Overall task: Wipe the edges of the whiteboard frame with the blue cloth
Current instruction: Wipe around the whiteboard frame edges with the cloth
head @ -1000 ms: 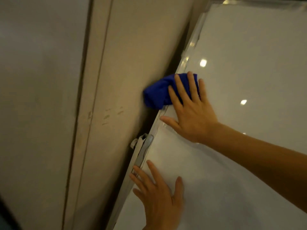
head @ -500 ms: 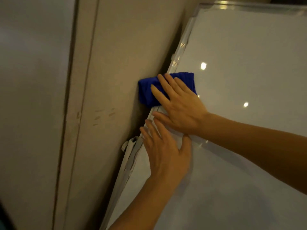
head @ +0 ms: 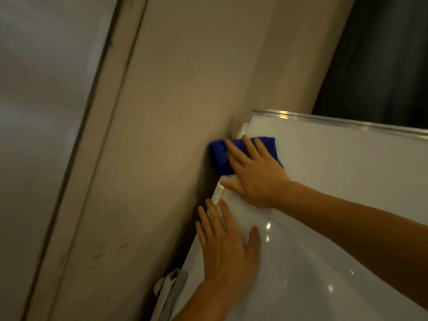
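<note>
1. My right hand [head: 254, 172] is flat and spread on the blue cloth [head: 220, 156], fingers splayed over it, pressing rather than gripping. Palm heel sits on the board face.
2. The cloth's folded into a chunky pad and sits right on the left edge of the whiteboard frame [head: 218, 193], just below the top left corner. It hangs over the edge and touches the beige wall [head: 173, 112] beside it.
3. My left hand [head: 227, 246] is lower down the same edge, open and flat on the whiteboard [head: 335, 181], thumb out to the right, holding nothing. Fingertips reach the shiny frame strip.
4. The two hands are near each other but apart.
5. There's a grey bracket [head: 172, 288] on the frame edge further down, near my left wrist.
6. Dark curtain [head: 382, 66] behind the top rail; everything's a bit blurry.
</note>
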